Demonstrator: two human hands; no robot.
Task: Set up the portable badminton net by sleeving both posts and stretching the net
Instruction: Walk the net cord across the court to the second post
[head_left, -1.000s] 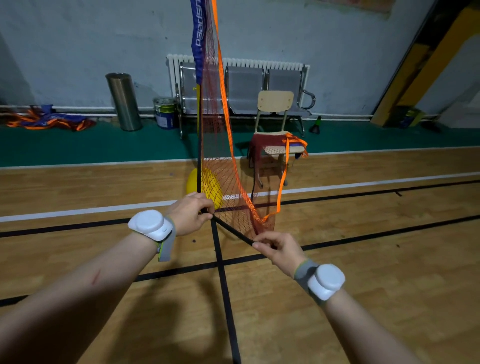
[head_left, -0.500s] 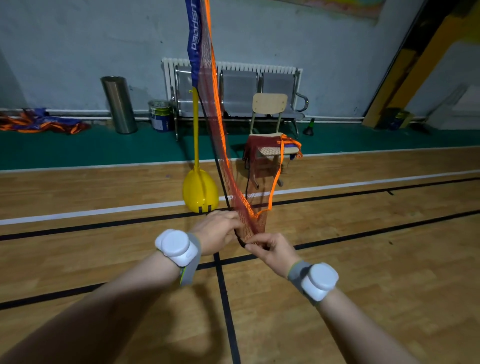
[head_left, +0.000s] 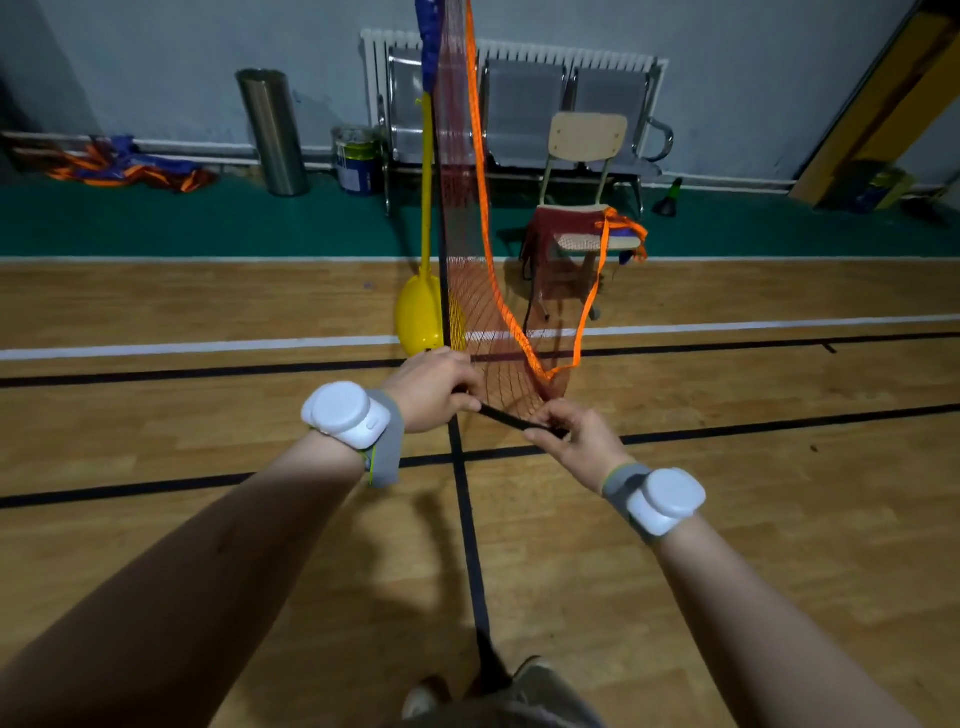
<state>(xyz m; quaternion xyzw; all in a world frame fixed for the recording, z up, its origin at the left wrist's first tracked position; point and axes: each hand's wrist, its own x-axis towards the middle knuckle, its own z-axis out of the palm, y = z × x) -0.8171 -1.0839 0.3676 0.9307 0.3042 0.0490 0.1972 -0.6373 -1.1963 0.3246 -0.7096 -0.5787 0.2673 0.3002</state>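
A red net (head_left: 483, 312) with an orange border strip hangs from above down to my hands; its top carries a blue band. A black pole runs up along its left edge from my left hand (head_left: 431, 389), which is closed around the pole's lower part. My right hand (head_left: 571, 436) pinches the black bottom edge of the net, stretched between both hands. Behind stands a yellow post on a yellow base (head_left: 423, 322). More of the net, bunched up, lies draped over a wooden chair (head_left: 587, 140).
A metal bench stands against the radiator wall, with a steel bin (head_left: 272, 130) and a paint bucket (head_left: 356, 161) to its left. Orange-and-blue fabric (head_left: 130, 169) lies on the green floor at far left. Wooden court floor with black lines spreads around me.
My view has tilted downward. Both hands stay on the net's black edge. The left hand came in toward the right hand half a second ago, and they are now slightly apart with the edge taut.
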